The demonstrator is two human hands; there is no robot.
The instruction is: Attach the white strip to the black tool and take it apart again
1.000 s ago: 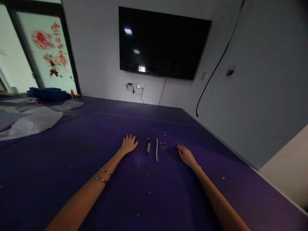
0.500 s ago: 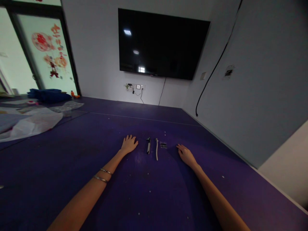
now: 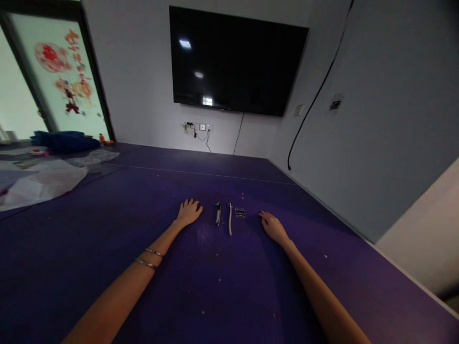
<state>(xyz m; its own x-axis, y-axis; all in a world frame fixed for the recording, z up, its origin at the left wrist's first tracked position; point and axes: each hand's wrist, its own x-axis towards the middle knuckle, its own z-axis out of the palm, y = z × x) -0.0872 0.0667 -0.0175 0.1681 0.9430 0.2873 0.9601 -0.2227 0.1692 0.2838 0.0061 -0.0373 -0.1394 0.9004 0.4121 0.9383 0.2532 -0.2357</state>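
Note:
My left hand lies flat on the purple surface, fingers spread, holding nothing. Just to its right is a slim black-and-grey tool that looks like a razor. Beside that lies a white toothbrush-like stick, its head pointing away from me. A small, flat, dark, partly clear piece comes after it; its kind is too small to make out. Farther right rests my right hand, empty, with fingers stretched toward the row. Neither hand touches these three things.
Clear plastic sheeting and a dark blue cloth bundle lie at the far left. A large TV hangs on the wall ahead, above sockets with cords. A black cable dangles along the right wall.
The whole view has shifted slightly, so everything appears a little farther left and higher. Both hands and the three things keep about the same places relative to each other.

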